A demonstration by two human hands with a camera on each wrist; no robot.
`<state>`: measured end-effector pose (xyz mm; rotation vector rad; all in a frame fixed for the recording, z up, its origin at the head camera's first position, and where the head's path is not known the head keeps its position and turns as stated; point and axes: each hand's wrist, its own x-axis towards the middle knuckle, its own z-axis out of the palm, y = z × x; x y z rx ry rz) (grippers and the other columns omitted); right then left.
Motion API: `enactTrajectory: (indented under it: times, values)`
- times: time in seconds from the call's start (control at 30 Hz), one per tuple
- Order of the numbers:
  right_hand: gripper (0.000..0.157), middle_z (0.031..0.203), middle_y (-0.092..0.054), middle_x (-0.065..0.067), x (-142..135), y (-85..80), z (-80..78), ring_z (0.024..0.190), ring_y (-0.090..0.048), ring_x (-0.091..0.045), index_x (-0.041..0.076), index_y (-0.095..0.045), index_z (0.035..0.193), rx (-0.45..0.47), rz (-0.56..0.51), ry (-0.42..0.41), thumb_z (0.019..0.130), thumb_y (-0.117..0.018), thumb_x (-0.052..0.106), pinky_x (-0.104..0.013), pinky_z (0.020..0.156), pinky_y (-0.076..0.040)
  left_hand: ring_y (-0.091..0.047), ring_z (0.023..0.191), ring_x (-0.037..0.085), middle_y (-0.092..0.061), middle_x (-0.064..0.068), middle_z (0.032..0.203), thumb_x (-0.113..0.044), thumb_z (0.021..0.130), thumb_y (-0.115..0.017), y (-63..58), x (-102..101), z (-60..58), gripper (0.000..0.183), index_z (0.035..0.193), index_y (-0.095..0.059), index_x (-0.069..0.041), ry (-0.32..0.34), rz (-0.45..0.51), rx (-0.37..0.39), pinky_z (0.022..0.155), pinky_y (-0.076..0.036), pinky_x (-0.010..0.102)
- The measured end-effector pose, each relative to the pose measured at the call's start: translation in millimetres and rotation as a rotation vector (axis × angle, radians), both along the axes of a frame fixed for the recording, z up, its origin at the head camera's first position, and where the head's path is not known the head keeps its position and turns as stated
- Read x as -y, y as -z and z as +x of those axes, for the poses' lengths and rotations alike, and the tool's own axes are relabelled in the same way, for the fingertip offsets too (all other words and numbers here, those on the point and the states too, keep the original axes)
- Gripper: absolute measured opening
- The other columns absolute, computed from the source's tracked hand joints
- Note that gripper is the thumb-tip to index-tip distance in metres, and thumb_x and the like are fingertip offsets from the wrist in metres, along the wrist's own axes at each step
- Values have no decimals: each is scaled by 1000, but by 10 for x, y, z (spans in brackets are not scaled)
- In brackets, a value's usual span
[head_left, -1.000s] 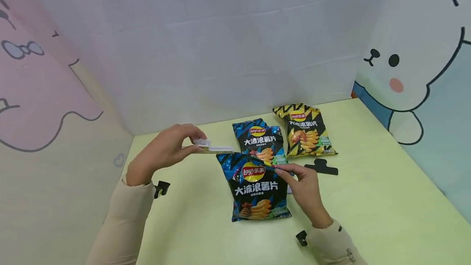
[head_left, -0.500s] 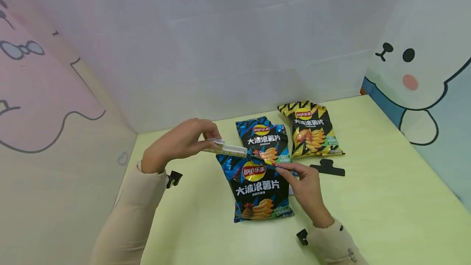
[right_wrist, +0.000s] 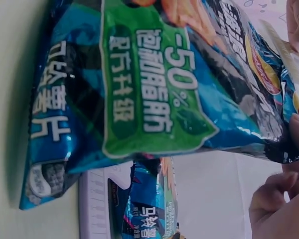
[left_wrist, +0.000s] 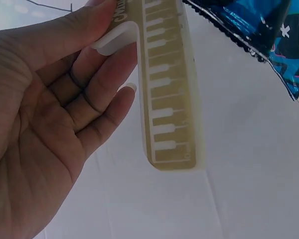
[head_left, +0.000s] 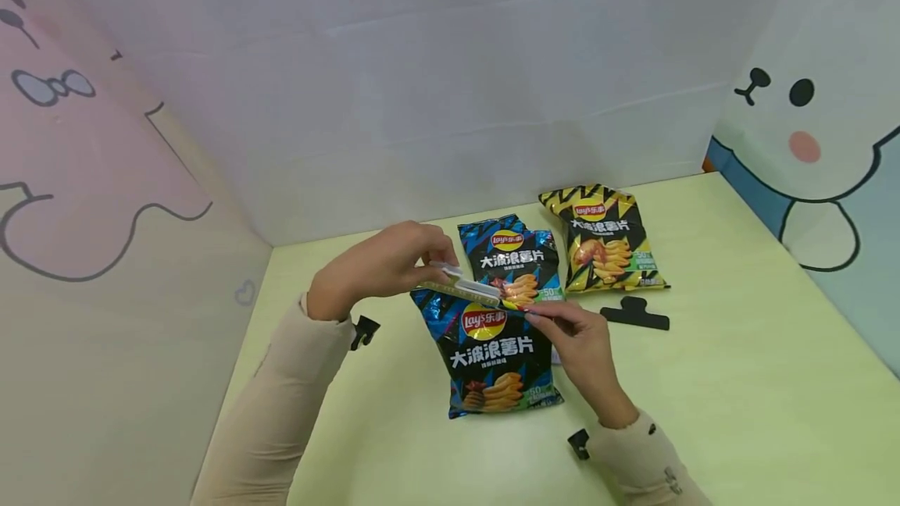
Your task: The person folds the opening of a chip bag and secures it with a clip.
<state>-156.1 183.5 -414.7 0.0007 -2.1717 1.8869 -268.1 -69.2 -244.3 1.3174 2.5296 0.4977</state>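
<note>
My left hand [head_left: 390, 264] pinches the tab of a yellowish, piano-printed bag clip [left_wrist: 170, 99], its fingertips partly hidden in the head view. The clip lies slantwise along the top edge of a blue-and-black Lay's chip bag [head_left: 492, 361]. Whether the clip's two bars straddle that edge, I cannot tell. My right hand [head_left: 582, 354] pinches the bag's top right corner between thumb and fingers, and the bag stands upright on the table. In the right wrist view, the bag's lower front [right_wrist: 159, 84] fills much of the picture.
Behind stands another blue chip bag [head_left: 516, 260], with a yellow-and-black chip bag [head_left: 605, 252] to its right. A black clip [head_left: 635, 314] lies in front of the yellow bag. A purple piano-printed clip [right_wrist: 94, 204] shows below the front bag in the right wrist view.
My left hand has moved rightward with the bag clip, from beside the bag's top left corner to along its top edge. The right hand keeps its pinch on the corner.
</note>
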Motion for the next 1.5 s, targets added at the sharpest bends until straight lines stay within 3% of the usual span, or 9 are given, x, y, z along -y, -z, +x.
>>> enactTrajectory:
  times: [0.2, 0.47, 0.63, 0.97, 1.1, 1.27, 1.5]
  values:
    - [18, 97, -76, 18, -1, -30, 3, 88, -71, -2, 6, -79, 107, 13, -14, -26, 91, -75, 15, -19, 78, -59, -55, 79, 12, -71, -5, 96, -17, 94, -72, 58, -67, 13, 3, 97, -74, -16, 7, 13, 16, 71, -50, 27]
    - [13, 90, -73, 15, 45, -24, 9, 71, -67, -4, 4, -78, 102, -17, -22, -30, 90, -76, 9, -21, 64, -57, -57, 79, 10, -70, -5, 96, -17, 94, -71, 109, -171, 38, 4, 96, -75, -17, 49, 9, 1, 71, -51, 25]
    - [13, 90, -70, 11, 63, -33, 0, 71, -67, -5, -3, -73, 99, -35, -58, -78, 88, -75, 4, -21, 64, -58, -60, 80, 10, -71, -3, 97, -15, 94, -72, 135, -250, 54, 4, 97, -74, -15, 73, 0, 0, 72, -52, 25]
    - [18, 91, -68, -3, 33, -69, 20, 71, -65, -4, -7, -63, 103, 62, -78, -108, 88, -72, -3, -20, 66, -59, -65, 83, 9, -73, -2, 100, -16, 93, -73, 188, -377, 77, 8, 101, -75, -15, 100, -3, 5, 76, -55, 25]
    - [26, 94, -63, -9, 21, -58, 22, 73, -64, -3, -8, -57, 110, 71, -104, -132, 88, -70, -7, -19, 68, -59, -67, 88, 10, -73, -2, 104, -16, 93, -73, 208, -418, 71, 10, 103, -75, -15, 94, -16, 29, 79, -56, 27]
    - [40, 101, -54, -4, -13, -23, 12, 76, -59, -1, -10, -49, 121, 7, -116, -172, 86, -67, -14, -14, 70, -56, -68, 91, 11, -74, -2, 106, -16, 93, -73, 237, -481, 65, 12, 104, -75, -14, 93, -28, 48, 82, -56, 27]
    - [53, 119, -50, -14, -52, 39, -3, 75, -56, -3, -9, -41, 134, -53, -147, -256, 87, -64, -17, -13, 67, -53, -68, 91, 11, -74, 0, 105, -15, 92, -74, 244, -525, 61, 14, 106, -75, -12, 85, -41, 67, 84, -57, 28]
